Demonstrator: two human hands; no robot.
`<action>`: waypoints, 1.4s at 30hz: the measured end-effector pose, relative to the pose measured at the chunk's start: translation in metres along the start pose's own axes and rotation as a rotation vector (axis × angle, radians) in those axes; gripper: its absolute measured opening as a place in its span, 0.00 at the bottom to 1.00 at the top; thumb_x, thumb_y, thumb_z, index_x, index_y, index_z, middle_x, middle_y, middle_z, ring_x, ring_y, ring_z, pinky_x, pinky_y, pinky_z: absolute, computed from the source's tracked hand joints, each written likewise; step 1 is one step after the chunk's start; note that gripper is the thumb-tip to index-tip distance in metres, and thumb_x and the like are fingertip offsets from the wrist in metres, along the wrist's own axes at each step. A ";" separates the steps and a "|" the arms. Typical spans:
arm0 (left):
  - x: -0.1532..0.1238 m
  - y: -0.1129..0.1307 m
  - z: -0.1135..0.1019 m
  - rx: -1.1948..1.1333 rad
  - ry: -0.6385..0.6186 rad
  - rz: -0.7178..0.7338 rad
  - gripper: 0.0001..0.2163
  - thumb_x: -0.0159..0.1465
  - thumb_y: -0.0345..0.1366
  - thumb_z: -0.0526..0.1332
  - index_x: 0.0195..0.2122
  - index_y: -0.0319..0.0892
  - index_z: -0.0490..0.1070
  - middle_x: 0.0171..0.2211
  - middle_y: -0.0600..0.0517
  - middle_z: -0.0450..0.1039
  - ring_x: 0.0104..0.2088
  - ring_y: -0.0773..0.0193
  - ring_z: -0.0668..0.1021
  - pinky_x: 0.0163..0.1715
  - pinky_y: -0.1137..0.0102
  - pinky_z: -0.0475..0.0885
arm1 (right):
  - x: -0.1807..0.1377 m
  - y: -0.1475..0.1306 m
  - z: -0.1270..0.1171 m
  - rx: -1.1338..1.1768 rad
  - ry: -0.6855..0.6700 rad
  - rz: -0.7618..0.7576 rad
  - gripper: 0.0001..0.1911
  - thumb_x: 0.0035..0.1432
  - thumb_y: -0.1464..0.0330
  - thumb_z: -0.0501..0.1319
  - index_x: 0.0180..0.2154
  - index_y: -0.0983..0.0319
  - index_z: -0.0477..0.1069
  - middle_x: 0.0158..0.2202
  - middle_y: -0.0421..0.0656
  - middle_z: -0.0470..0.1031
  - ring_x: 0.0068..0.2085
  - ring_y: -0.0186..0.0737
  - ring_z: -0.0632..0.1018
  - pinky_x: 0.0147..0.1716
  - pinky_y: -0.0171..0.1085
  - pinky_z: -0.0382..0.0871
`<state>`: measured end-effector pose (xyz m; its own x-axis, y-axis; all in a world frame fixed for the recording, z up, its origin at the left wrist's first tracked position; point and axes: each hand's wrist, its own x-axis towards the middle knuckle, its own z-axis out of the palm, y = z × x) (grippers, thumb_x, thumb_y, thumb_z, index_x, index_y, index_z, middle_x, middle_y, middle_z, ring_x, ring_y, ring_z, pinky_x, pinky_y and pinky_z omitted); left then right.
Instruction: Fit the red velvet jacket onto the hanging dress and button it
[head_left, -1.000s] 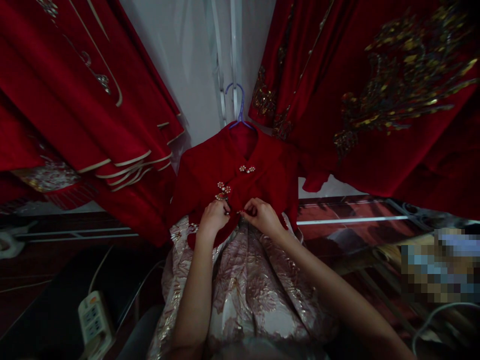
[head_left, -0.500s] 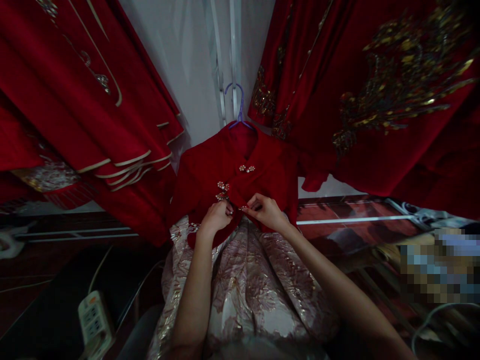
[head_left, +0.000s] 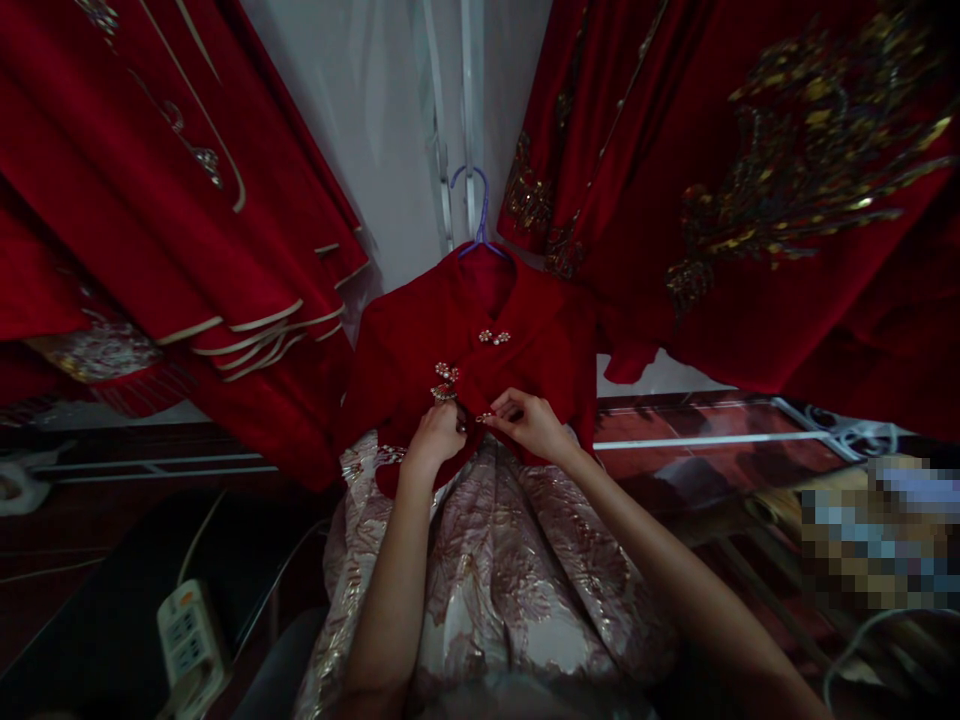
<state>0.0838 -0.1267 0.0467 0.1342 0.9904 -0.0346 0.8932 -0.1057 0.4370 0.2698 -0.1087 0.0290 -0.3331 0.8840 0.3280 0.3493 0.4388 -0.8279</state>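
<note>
A red jacket (head_left: 405, 340) with a collar hangs from a purple hanger (head_left: 481, 225) in front of me. Jewelled clasps (head_left: 494, 338) run along its front edges, one near the collar and others lower down. My right hand (head_left: 531, 422) pinches a small jewelled clasp (head_left: 484, 418) at the jacket's lower front edge. My left hand (head_left: 436, 435) is closed on the opposite front edge, just below another clasp; its fingertips are partly hidden. A pale pink and gold patterned skirt (head_left: 495, 570) spreads beneath the jacket and my forearms.
Red garments (head_left: 187, 200) hang at the left, and a red garment with gold sequins (head_left: 795, 180) hangs at the right. A white power strip (head_left: 193, 640) lies at lower left. A white metal bar (head_left: 705, 440) runs low at the right.
My left hand has shifted slightly, its fingers turning a little further round the jacket edge. My right hand stays almost still, pinching the clasp.
</note>
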 end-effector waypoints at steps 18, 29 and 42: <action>0.008 0.000 0.008 0.000 0.008 0.051 0.06 0.53 0.34 0.64 0.32 0.38 0.76 0.34 0.44 0.79 0.37 0.58 0.79 0.36 0.71 0.69 | 0.000 0.004 0.003 0.007 -0.028 -0.023 0.09 0.53 0.64 0.65 0.34 0.62 0.70 0.31 0.40 0.76 0.31 0.33 0.77 0.31 0.32 0.71; 0.009 -0.019 0.003 -0.332 -0.078 0.023 0.07 0.51 0.33 0.64 0.31 0.37 0.77 0.28 0.48 0.79 0.28 0.65 0.79 0.29 0.74 0.71 | 0.001 0.007 0.005 0.010 -0.043 0.033 0.12 0.52 0.61 0.65 0.34 0.63 0.71 0.31 0.42 0.77 0.31 0.34 0.77 0.33 0.34 0.72; 0.007 -0.021 -0.005 -0.765 -0.186 -0.012 0.06 0.47 0.26 0.68 0.28 0.33 0.75 0.29 0.46 0.79 0.31 0.65 0.80 0.37 0.70 0.74 | 0.001 0.001 0.009 0.115 -0.110 0.031 0.13 0.53 0.60 0.65 0.34 0.63 0.72 0.32 0.43 0.78 0.32 0.35 0.78 0.35 0.34 0.72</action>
<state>0.0635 -0.1171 0.0421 0.2563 0.9527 -0.1635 0.3609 0.0626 0.9305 0.2621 -0.1091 0.0245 -0.4200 0.8711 0.2547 0.2605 0.3845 -0.8856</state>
